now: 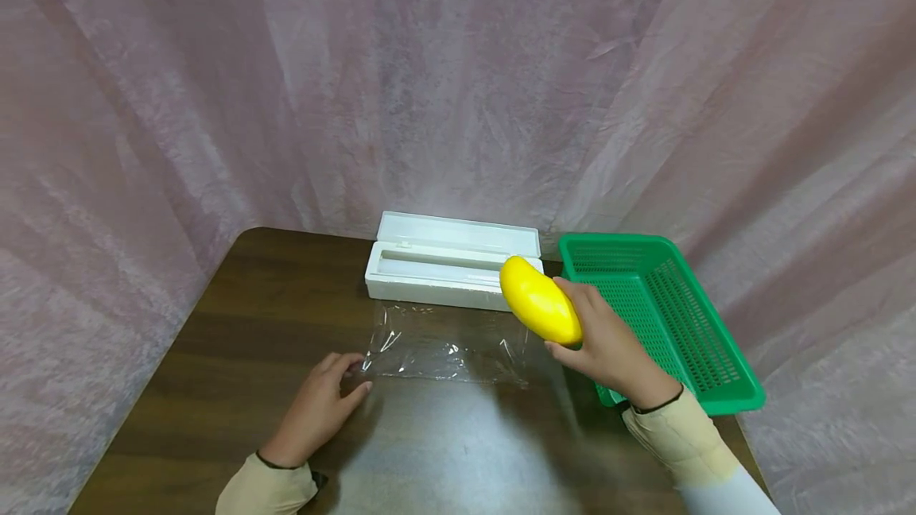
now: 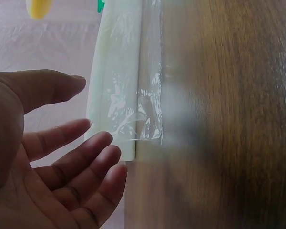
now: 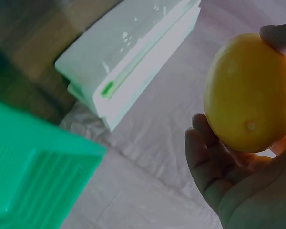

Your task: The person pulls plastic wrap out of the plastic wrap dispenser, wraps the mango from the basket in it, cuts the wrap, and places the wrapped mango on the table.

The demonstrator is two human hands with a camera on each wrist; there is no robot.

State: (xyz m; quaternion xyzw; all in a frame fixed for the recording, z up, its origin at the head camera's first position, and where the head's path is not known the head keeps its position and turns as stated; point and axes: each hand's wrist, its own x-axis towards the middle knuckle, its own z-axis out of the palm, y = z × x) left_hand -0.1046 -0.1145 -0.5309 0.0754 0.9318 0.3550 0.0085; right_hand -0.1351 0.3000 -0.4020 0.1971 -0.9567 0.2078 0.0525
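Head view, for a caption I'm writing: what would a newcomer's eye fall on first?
Probably the bright yellow fruit, held above the table in the right grip. Next comes the green basket at the table's right side, then the open white box at the back, with shiny clear film lying in front of it.

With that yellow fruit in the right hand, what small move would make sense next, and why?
I'd probably lower the yellow fruit onto the clear film. The right hand holds it up, while the film stretches out bare in front of the open white box, and the left hand is by the film's near left corner.
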